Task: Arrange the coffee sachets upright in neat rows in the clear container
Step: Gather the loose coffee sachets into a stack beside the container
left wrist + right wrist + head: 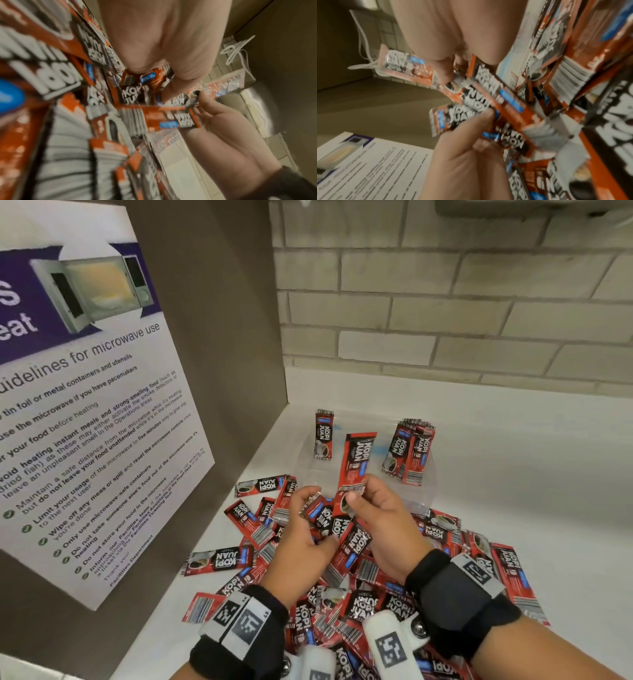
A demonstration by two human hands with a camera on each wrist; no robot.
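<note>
We are pinching one upright sachet [356,463] in our right hand [383,522]. Our left hand [301,539] is gripping more sachets [322,510]. Beyond both hands, the clear container [428,491] is holding a few.

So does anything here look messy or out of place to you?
Yes. Most coffee sachets lie in a jumbled heap on the white counter, facing every way. Only a few stand in the clear container, leaning in separate clumps rather than neat rows. Each hand grips sachets above the heap.
</note>
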